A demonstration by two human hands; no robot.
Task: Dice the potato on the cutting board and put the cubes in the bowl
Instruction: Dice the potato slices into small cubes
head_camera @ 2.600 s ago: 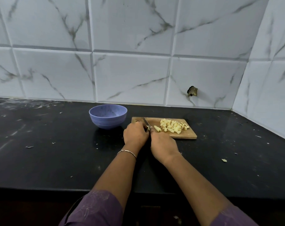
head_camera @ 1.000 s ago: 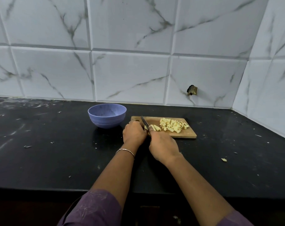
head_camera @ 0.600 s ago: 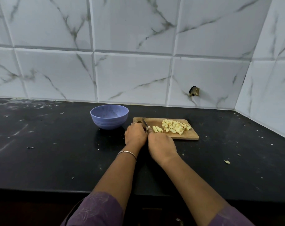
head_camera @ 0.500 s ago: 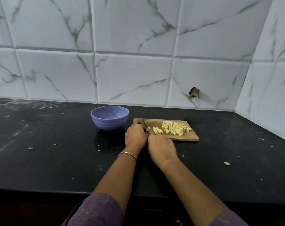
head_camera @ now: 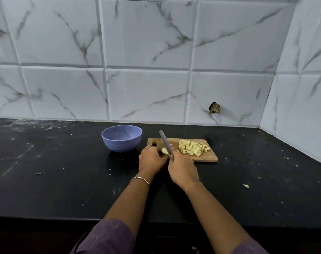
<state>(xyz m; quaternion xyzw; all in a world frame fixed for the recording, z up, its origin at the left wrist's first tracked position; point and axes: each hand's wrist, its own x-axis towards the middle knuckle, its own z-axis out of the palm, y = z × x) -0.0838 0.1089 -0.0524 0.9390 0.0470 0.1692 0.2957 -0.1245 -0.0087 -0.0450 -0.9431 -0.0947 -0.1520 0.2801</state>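
A wooden cutting board [head_camera: 209,156] lies on the black counter with a pile of pale potato cubes [head_camera: 192,147] on its right half. My left hand [head_camera: 151,160] holds an uncut potato piece [head_camera: 164,150] at the board's near left corner. My right hand [head_camera: 183,171] grips a knife [head_camera: 165,141], whose blade rises tilted up and to the left above the piece. A blue bowl [head_camera: 121,138] stands left of the board and looks empty.
The black counter [head_camera: 55,171] is scattered with small scraps; one potato bit [head_camera: 246,186] lies at the right. White marble tiles form the back wall and the right corner wall [head_camera: 302,107]. A dark hole [head_camera: 214,108] marks the back tile.
The knife blade has lifted off the board and now points up and left. The cut strips beside the pile have been pushed into it. My left hand still holds the remaining piece.
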